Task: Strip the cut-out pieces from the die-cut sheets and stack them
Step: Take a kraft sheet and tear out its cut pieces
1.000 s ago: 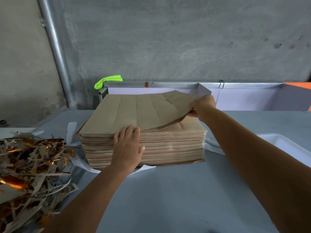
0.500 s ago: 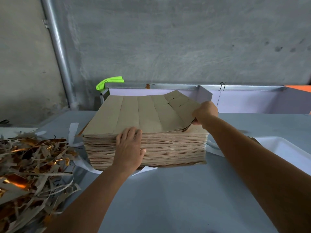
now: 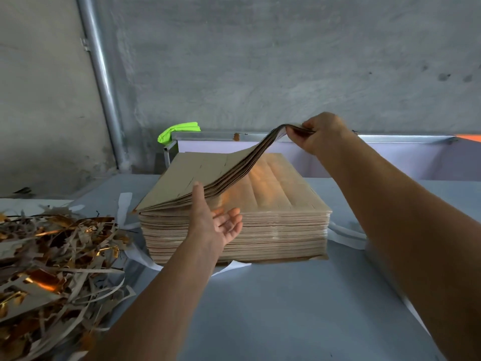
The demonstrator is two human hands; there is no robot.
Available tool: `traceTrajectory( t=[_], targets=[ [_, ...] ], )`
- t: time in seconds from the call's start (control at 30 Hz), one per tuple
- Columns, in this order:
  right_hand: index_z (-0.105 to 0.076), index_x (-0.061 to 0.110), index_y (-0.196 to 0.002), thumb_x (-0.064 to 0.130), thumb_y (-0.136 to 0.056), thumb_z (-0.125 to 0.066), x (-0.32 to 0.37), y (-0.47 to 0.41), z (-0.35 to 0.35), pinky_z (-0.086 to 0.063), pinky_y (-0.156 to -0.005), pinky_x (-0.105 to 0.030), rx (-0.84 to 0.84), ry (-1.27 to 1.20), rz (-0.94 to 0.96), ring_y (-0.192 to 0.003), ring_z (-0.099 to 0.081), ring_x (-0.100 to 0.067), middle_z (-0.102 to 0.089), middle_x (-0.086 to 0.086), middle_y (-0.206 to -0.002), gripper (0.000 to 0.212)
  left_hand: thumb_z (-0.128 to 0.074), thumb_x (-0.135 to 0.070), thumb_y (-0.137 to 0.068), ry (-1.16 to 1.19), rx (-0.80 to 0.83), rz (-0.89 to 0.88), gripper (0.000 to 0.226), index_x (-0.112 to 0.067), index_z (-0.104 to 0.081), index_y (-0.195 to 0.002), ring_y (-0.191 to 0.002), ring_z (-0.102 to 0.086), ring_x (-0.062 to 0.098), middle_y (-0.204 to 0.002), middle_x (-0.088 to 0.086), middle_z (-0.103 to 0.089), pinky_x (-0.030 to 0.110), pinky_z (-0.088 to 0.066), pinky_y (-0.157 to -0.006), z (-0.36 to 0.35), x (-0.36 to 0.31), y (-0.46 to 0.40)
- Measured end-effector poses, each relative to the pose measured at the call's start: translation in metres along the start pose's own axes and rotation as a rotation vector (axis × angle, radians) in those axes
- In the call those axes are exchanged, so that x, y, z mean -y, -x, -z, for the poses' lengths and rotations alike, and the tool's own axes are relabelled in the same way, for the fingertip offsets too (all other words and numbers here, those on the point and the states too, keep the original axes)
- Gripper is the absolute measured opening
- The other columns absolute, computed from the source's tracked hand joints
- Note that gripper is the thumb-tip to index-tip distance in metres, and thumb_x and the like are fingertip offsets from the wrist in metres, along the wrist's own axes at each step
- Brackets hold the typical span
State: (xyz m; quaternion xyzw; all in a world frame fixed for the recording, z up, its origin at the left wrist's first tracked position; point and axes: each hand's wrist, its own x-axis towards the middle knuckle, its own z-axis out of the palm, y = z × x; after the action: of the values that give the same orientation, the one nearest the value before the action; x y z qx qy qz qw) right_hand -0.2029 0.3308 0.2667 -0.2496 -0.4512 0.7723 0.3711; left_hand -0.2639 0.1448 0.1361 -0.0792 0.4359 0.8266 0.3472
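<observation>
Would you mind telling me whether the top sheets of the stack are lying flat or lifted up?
Lifted at one corner: the right hand pinches the top sheets, peeling them off the stack; their left side lies flat.

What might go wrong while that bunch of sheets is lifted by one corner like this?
The right hand pinches the lifted bunch of sheets only at its far corner, so sheets could slip out or tear along the die cuts. The open left hand is barely under the bunch, so it may sag and drag the stack askew.

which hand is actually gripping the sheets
The right hand: it pinches the lifted corner of the top bundle of sheets, while the left hand is open, palm up, gripping nothing.
</observation>
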Motion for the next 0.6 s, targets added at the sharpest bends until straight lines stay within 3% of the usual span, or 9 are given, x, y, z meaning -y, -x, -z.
traceTrajectory(
  t=[0.1, 0.23, 0.33, 0.4, 0.47, 0.6],
  targets=[
    [-0.045, -0.005, -0.077, -0.012, -0.092, -0.038, 0.019, 0.017, -0.003, -0.045, -0.028, -0.034, -0.004, -0.136, -0.012, -0.08, -0.054, -0.036, -0.048, -0.019, -0.084, 0.018, -0.057, -0.069, -0.077, 0.17, 0.077, -0.006, 0.081, 0.004, -0.047, -0.11, -0.088, -0.063, 0.031, -0.102, 0.024, -0.064, 0.038, -0.053, -0.06, -0.005, -0.007, 0.001],
    [-0.045, -0.006, -0.074, -0.01, -0.094, -0.034, 0.032, 0.051, 0.003, -0.048, -0.036, -0.04, 0.039, -0.179, -0.012, -0.067, -0.051, -0.036, -0.049, -0.02, -0.087, 0.023, -0.07, -0.064, -0.067, 0.383, 0.157, -0.091, 0.086, -0.007, -0.035, -0.12, -0.092, -0.065, 0.04, -0.106, 0.028, -0.057, 0.044, -0.059, -0.067, -0.008, -0.021, 0.004],
    [-0.047, -0.009, -0.078, -0.011, -0.095, -0.034, 0.031, 0.073, 0.022, -0.051, -0.037, -0.039, 0.063, -0.181, -0.021, -0.071, -0.053, -0.035, -0.051, -0.022, -0.087, 0.021, -0.07, -0.065, -0.067, 0.471, 0.224, -0.086, 0.091, 0.0, -0.038, -0.123, -0.1, -0.06, 0.044, -0.116, 0.029, -0.053, 0.052, -0.054, -0.08, -0.002, -0.039, 0.009],
    [-0.049, -0.009, -0.081, -0.012, -0.094, -0.036, 0.028, 0.089, 0.037, -0.055, -0.044, -0.036, 0.052, -0.156, -0.003, -0.075, -0.056, -0.033, -0.053, -0.022, -0.09, 0.018, -0.063, -0.053, -0.082, 0.406, 0.181, -0.109, 0.067, -0.001, -0.048, -0.121, -0.107, -0.058, 0.04, -0.121, 0.026, -0.056, 0.05, -0.052, -0.084, 0.004, -0.05, 0.014],
    [-0.05, -0.007, -0.082, -0.013, -0.093, -0.039, 0.02, 0.108, 0.055, -0.057, -0.05, -0.033, 0.025, -0.137, 0.016, -0.076, -0.058, -0.031, -0.054, -0.021, -0.09, 0.016, -0.048, -0.026, -0.097, 0.331, 0.134, -0.15, 0.034, -0.003, -0.052, -0.121, -0.113, -0.058, 0.035, -0.116, 0.022, -0.061, 0.048, -0.05, -0.083, 0.011, -0.052, 0.022],
    [-0.052, -0.008, -0.088, -0.012, -0.092, -0.04, 0.001, 0.157, 0.096, -0.059, -0.058, -0.031, 0.044, -0.13, 0.035, -0.076, -0.065, -0.026, -0.06, -0.02, -0.089, 0.013, -0.036, -0.001, -0.096, 0.221, 0.132, -0.277, 0.023, -0.008, -0.058, -0.101, -0.087, -0.064, 0.026, -0.094, 0.012, -0.065, 0.047, -0.052, -0.088, 0.034, -0.03, 0.057]
  ],
)
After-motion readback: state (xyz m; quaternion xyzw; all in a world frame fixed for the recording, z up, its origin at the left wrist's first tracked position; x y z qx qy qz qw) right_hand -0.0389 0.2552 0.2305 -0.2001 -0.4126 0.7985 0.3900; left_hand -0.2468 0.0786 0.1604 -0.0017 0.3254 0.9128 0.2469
